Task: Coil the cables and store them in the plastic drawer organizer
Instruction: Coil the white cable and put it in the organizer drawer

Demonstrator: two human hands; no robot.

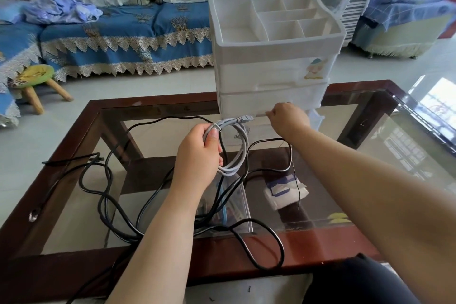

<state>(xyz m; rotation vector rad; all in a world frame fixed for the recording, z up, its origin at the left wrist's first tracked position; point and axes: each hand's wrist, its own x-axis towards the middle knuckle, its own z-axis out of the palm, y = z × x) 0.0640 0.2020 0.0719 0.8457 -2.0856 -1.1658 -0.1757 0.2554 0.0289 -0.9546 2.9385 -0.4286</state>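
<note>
I judge the grey cable [234, 148] is coiled and I am at the storing step: getting the lower drawer [271, 100] of the white plastic organizer [271, 61] open. My left hand [199, 153] is curled round the coil, thumb pressed over the loops, holding it up above the bench [340, 244] just in front of the organizer, its plug end pointing right toward the drawer. My right hand [287, 117] is at the bottom edge of that drawer front, fingers bent as if pinching the lip; I cannot tell how firm the hold is. Next I would need to pull the drawer toward me and drop the coil in without letting the loops spring apart. The long black cable [118, 207] lies loose and tangled over the near left of the bench, not yet coiled.
</note>
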